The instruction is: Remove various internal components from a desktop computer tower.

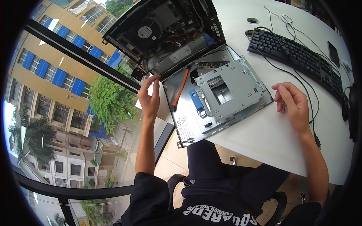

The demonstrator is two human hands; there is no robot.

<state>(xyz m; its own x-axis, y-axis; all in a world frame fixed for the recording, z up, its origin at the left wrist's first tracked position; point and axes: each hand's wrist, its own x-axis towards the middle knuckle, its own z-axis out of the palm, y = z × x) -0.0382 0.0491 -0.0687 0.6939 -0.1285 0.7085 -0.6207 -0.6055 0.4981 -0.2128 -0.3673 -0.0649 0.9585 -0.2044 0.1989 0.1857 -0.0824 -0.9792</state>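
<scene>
The case [162, 41] lay open on the desk [249, 141], its raised half at eleven o'clock. A grey bracket [241, 84] sat on its panel [187, 102], a blue latch [195, 98] and orange cable [182, 86] at nine o'clock. The left hand [150, 98], loosely open, was at the panel's ten o'clock edge, contact unclear; the right hand [295, 105], half curled and empty, was just beside its three o'clock edge. A keyboard [301, 64] lay at two.

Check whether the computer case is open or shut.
Open: one half tilts up, showing its fan; the other half lies flat, its orange cable and metal bracket exposed.
</scene>
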